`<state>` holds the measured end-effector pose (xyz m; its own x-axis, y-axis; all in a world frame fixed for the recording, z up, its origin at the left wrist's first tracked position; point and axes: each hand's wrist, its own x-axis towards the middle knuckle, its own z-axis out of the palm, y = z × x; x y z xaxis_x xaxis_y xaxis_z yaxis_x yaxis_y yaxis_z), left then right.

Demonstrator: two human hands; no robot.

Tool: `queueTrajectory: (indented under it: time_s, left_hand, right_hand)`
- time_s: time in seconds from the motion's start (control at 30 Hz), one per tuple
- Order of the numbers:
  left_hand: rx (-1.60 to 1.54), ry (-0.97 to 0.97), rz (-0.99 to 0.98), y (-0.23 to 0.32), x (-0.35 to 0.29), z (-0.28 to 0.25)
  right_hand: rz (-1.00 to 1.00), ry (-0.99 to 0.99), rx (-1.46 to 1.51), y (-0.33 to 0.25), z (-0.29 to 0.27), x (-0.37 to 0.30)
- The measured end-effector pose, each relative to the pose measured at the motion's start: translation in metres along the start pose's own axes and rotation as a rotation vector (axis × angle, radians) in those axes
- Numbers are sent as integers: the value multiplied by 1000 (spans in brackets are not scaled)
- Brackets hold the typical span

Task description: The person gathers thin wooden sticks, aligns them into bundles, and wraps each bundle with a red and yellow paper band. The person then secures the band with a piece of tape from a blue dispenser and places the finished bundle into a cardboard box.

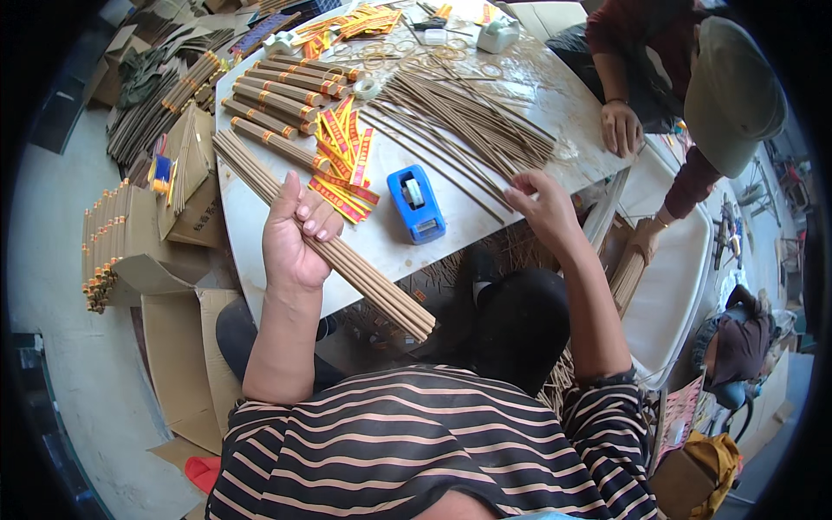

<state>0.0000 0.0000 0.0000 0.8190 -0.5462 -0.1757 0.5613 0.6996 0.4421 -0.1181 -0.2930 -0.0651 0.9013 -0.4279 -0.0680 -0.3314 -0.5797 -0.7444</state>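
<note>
My left hand (299, 234) is wrapped round a bundle of brown incense sticks (373, 288), which slants over the near edge of the white table (260, 260). At the loose pile of incense sticks (468, 117), the curled fingers of my right hand (544, 208) pinch at the stick ends; how many they grip is not visible. Between my hands stands a blue tape dispenser (417, 204). Red and yellow paper labels (347, 156) lie spread to its left. Beyond them are stacked several banded incense bundles (277, 95).
Across the right corner, another person's hand (621, 128) rests on the table, while their other hand (646, 238) holds sticks by a white tub (672, 286). Open cardboard boxes (178, 347) stand at my left. A second tape dispenser (497, 35) and rubber bands (377, 56) lie far back.
</note>
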Motion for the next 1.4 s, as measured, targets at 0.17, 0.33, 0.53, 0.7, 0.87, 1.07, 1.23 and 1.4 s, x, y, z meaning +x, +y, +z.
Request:
queueTrajectory:
  time_s: [0.17,0.33,0.53,0.7,0.87,1.07,1.23,1.4]
  left_hand:
    - [6,120,13,30,-4,-29]
    - [23,227,17,53,-7,-61]
    - [41,235,16,77,-8,-91]
    - [68,257,0,91,-5,-98]
    - [42,229,-11,98,0,-107]
    - [-23,202,-58,97,-2,-121]
    - [-61,186,-82,99,-6,-124]
    - [-43,66,-32,97,-14,-126]
  right_hand:
    - [-96,130,-475,-20,28,62]
    - [-126,-8,-658,-28,33,87]
    - [-167,-115,-710,-35,41,98]
    - [-215,-23,-697,-30,45,97]
    - [-208,4,-488,-47,38,82]
    - [-166,-15,-397,-70,23,64]
    - [-219,117,-250,-103,14,32]
    - [-99,-125,190,-194,91,-42]
